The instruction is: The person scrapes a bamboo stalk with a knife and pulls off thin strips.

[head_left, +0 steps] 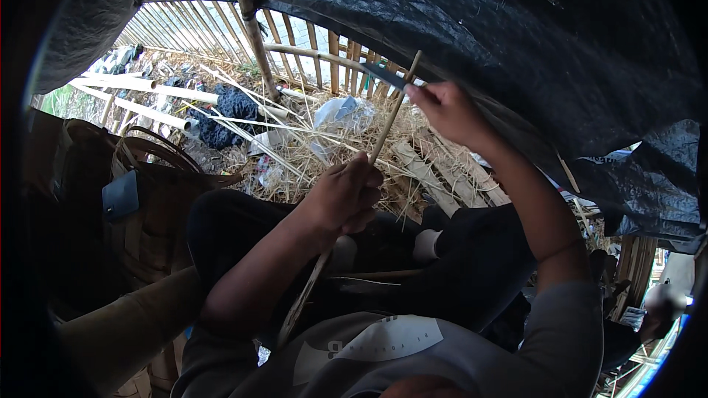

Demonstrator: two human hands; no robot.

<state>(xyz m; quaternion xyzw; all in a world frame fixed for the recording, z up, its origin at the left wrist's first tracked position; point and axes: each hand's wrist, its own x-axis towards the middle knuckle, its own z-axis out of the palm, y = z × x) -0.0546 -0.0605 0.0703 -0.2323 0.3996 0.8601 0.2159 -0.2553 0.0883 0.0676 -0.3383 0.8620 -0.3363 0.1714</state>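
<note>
My left hand (343, 195) is closed around a long, thin bamboo stick (386, 127). The stick slants from beside my lap up to the far right, and its lower end is rough and darker. In my right hand (450, 114), raised near the stick's upper part, is a knife (385, 75). Its dark blade points to the left and crosses the stick just beside my fingers. Whether the edge touches the stick, I cannot tell. The knife's handle is hidden in my fist.
Shavings (295, 184) and split bamboo pieces (435, 177) litter the ground ahead. Bamboo poles (158, 109) lie at the far left, near a slatted fence (192, 26). A dark tarp (516, 37) hangs overhead. A thick bamboo pole (129, 328) sits at my left. Another person (660, 313) is at the right edge.
</note>
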